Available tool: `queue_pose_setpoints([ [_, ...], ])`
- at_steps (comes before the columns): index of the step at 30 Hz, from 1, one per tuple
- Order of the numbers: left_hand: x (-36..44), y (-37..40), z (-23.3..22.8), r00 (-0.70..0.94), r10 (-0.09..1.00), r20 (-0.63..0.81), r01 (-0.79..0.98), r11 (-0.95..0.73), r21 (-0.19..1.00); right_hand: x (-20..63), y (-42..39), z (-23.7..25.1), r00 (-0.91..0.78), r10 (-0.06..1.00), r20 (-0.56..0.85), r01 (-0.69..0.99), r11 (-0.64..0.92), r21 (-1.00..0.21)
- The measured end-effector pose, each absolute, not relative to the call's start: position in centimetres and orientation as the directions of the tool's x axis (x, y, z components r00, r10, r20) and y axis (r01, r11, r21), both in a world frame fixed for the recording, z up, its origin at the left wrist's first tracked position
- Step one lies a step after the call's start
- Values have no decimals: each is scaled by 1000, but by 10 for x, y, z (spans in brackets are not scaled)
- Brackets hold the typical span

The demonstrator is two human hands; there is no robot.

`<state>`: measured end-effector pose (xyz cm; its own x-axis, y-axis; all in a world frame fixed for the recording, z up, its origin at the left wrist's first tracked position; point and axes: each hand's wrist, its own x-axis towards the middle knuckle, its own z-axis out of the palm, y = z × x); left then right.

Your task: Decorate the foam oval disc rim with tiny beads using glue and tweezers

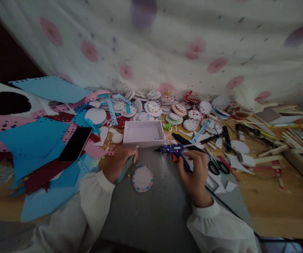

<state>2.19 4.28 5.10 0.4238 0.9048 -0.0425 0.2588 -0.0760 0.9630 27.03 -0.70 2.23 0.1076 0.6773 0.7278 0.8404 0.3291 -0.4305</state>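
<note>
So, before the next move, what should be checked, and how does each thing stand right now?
1. Glue gun switched on: ok, a small red light shows on it. Hot enough: cannot tell.
2. Right hand gripping the glue gun firmly: cannot tell; the fingers are at its handle.
3. Left hand holding the slim green tool: ok.
4. Round decorated disc within reach: ok, it lies on the gray board between the hands.
5. Scissors away from the disc: ok, they lie beyond the right hand.
6. Tabletop tidy: not ok, paper scraps are scattered about.
</note>
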Motion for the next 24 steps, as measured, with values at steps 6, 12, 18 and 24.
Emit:
queue_pose_setpoints([
  [6, 47, 29, 69, 106, 986, -128, 86, 120, 989, 230, -5, 47, -366, 508, 780, 609, 764, -212],
  [12, 75, 20, 79, 141, 989, -42, 238, 8, 971, 225, -1, 39, -398, 408, 822, 551, 822, -141],
  [18, 87, 26, 83, 201, 976, -85, 384, 2, 923, 234, 3, 30, -122, 457, 881, 578, 755, -311],
  [24, 48, 43, 95, 161, 986, 32, 545, -116, 831, 233, 11, 30, 327, 591, 738, 512, 546, -664],
])
